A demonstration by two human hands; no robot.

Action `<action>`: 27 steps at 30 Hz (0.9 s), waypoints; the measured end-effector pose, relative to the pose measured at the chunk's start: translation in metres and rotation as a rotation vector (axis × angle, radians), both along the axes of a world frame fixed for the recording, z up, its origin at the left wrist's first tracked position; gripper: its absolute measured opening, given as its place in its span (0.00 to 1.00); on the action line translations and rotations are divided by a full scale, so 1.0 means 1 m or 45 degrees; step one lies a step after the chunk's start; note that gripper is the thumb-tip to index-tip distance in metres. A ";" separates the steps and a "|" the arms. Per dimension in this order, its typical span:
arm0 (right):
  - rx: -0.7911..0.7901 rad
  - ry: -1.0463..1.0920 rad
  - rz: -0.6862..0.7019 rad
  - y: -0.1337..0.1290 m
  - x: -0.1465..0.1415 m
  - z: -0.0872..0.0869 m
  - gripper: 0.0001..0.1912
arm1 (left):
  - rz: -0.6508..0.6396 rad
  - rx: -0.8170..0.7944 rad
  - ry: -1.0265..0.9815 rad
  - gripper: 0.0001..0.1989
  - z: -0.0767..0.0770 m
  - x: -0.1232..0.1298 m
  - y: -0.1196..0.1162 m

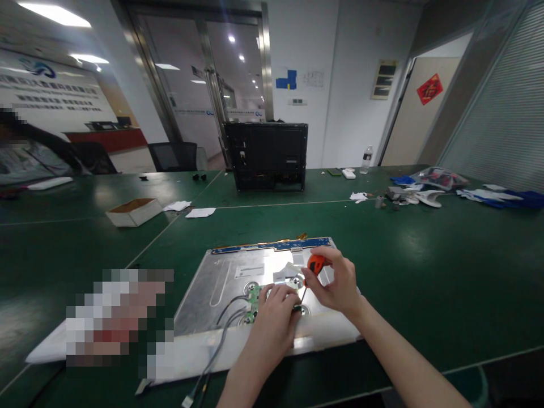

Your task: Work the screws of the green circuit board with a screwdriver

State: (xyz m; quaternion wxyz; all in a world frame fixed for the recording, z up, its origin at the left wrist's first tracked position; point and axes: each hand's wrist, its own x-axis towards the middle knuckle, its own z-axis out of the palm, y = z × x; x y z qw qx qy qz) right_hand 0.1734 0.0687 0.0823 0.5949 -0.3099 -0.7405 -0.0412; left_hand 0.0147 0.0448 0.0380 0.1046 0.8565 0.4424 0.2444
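My right hand (342,283) grips the orange and black handle of a screwdriver (315,264). Its thin shaft slants down to the right edge of a small green circuit board (252,297), close to my left fingertips; the tip is hidden. My left hand (276,314) lies over that board with its fingers curled on it, covering most of it. The board sits on the silvery back of a flat display panel (198,309), which has a blue circuit strip (293,245) along its far edge. Dark cables (221,343) run from the board's left side to a white connector (187,401) near me.
A black-framed monitor housing (266,156) stands across the green table (425,272). An open cardboard box (134,214) and white papers (200,213) lie left of it. Small parts (397,195), a plastic bag (440,177) and a bottle (366,160) are at right. A pixelated item is at left.
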 end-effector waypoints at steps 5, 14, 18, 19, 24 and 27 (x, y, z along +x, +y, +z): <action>0.002 0.018 -0.037 -0.001 0.004 0.003 0.15 | 0.035 0.089 -0.029 0.14 0.004 -0.011 -0.002; -0.361 -0.216 -0.400 0.006 0.015 0.000 0.10 | 0.494 0.314 -0.057 0.20 0.012 -0.092 -0.005; -0.964 -0.770 -0.680 -0.004 0.015 -0.008 0.09 | 0.616 0.067 0.108 0.24 0.003 -0.125 -0.009; -1.059 -0.863 -0.703 -0.008 0.015 -0.011 0.10 | 0.647 0.010 0.141 0.24 0.000 -0.132 -0.012; -1.154 -0.902 -0.714 -0.032 0.016 -0.027 0.09 | 0.673 -0.079 0.272 0.28 -0.014 -0.152 -0.021; -1.178 -0.906 -0.715 -0.041 0.016 -0.033 0.12 | 0.686 -0.083 0.378 0.30 -0.019 -0.157 -0.021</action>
